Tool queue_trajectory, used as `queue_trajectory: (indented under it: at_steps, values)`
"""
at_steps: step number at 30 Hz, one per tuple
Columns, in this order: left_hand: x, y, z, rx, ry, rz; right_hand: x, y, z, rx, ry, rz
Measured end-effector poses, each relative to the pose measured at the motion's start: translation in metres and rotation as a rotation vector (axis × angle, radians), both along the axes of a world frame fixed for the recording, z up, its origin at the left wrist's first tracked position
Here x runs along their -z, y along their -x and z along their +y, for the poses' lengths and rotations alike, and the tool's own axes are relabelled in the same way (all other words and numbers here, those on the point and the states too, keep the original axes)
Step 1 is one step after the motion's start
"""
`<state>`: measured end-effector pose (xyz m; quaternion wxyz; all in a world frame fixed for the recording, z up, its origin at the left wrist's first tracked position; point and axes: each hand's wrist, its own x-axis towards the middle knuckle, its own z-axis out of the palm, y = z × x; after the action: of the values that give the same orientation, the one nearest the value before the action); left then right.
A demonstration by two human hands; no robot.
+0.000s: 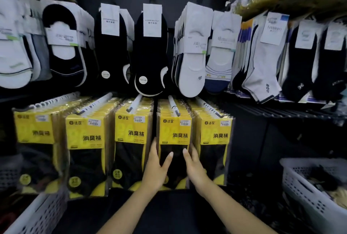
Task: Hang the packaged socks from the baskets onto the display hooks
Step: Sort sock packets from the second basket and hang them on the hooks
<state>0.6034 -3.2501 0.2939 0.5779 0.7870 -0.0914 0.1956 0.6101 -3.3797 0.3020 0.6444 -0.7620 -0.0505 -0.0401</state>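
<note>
Several stacks of yellow-and-black packaged socks hang in a row on white display hooks (pixel 173 106). Both my hands are on the fourth stack (pixel 175 134) from the left. My left hand (pixel 155 166) holds its left edge, thumb across the black front and fingers running up the side. On the stack's right edge, my right hand (pixel 194 166) grips the same way, thumb on the front and fingers tucked behind. The front pack hangs upright on its hook.
Loose black and white socks on cards (pixel 152 51) hang on the row above. A white perforated basket (pixel 293 179) with items sits low at the right, another white basket (pixel 37 213) low at the left. A dark wire shelf (pixel 281 111) juts out on the right.
</note>
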Motion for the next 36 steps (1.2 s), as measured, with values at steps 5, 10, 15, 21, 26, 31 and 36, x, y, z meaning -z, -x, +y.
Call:
queue_trajectory:
  at_steps: [5,10,15,21,26,31,36]
  values:
    - [-0.019,0.044,0.029,-0.038,-0.030,-0.116,-0.025,0.027,-0.012,0.040,0.020,-0.219]
    - [-0.052,0.048,0.081,-0.274,0.049,-0.270,-0.045,0.043,0.010,0.052,0.072,-0.430]
    - [-0.064,0.022,0.101,-0.239,-0.006,-0.054,-0.050,0.034,0.066,-0.145,0.057,-0.239]
    - [-0.071,0.005,0.101,-0.193,-0.023,-0.023,-0.070,0.009,0.114,-0.150,-0.060,-0.191]
    - [-0.060,0.003,0.108,-0.126,0.064,-0.090,-0.064,-0.010,0.119,-0.107,-0.139,-0.117]
    - [-0.024,-0.007,0.117,-0.101,0.073,0.069,-0.009,-0.005,0.119,-0.095,-0.137,0.054]
    - [-0.007,-0.014,0.113,-0.144,0.041,0.043,0.014,-0.014,0.125,-0.056,-0.122,0.122]
